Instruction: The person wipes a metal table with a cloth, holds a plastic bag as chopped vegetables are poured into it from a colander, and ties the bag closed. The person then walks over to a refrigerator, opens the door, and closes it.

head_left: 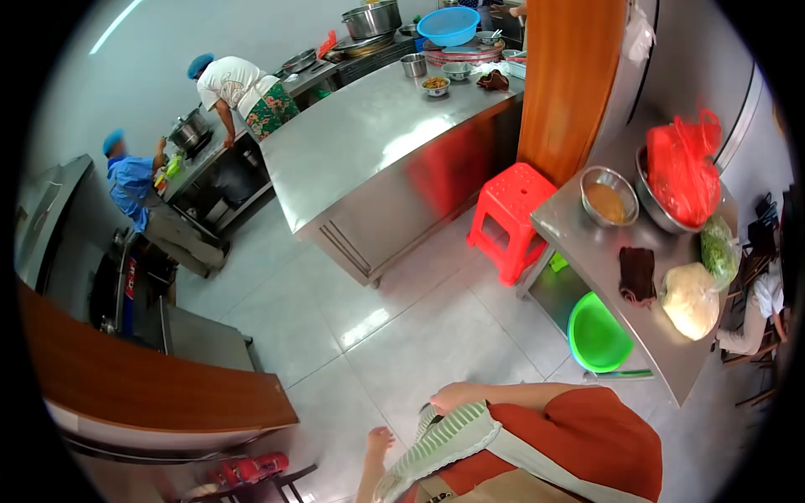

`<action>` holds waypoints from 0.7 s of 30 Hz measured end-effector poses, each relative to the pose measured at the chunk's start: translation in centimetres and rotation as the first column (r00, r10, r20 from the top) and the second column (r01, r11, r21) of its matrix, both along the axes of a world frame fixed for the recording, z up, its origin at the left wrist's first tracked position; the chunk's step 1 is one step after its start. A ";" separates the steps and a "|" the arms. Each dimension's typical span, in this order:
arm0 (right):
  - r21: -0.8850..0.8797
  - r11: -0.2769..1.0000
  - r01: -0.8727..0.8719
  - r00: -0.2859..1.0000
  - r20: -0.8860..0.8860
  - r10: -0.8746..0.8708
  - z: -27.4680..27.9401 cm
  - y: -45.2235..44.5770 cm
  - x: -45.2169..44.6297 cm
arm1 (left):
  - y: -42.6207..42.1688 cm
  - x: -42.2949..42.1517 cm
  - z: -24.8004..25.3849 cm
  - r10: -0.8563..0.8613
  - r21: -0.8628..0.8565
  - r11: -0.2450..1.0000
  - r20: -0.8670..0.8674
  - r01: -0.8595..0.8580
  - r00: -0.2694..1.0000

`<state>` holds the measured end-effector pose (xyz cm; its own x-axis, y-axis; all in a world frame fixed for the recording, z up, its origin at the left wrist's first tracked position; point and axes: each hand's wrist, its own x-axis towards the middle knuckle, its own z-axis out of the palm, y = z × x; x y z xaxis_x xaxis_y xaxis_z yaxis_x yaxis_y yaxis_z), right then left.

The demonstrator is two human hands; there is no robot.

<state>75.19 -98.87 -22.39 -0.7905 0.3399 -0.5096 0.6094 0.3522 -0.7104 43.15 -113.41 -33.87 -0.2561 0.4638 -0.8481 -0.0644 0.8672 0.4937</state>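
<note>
My right hand is in front of my body at the bottom centre, its fingers curled beside the green-and-white striped part of the apron. A small dark thing shows at its fingertips, too small to make out. My left hand hangs lower and to the left, over the tiled floor, fingers loosely curled with nothing visible in them. An orange-red sleeve covers my right upper arm.
A steel counter holds bowls; a red stool stands beside it. The right table bears bowls and bags, with a green basin below. Two people in blue caps are at the back left. A wooden-edged counter borders the left.
</note>
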 end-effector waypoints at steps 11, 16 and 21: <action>0.032 0.941 0.337 0.927 0.162 -0.338 7.9 27.8 -2.4 | 34.8 -14.2 -2.1 -0.103 0.373 0.845 -0.590 0.383 0.801; 0.045 0.873 0.485 0.849 0.215 -0.483 7.0 36.4 -2.5 | 61.9 -4.4 10.0 -0.247 0.619 0.518 -0.553 0.590 0.796; -0.019 0.748 0.663 0.748 0.008 -0.663 5.0 42.7 2.7 | 76.5 9.0 16.4 -0.441 0.752 0.260 -0.465 0.605 0.768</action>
<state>77.86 -56.20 -17.37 -0.3695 0.7685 -0.5223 0.6849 -0.1547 -0.7121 52.16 -36.86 -17.46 0.2627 0.9621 0.0724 0.3714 -0.1701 0.9128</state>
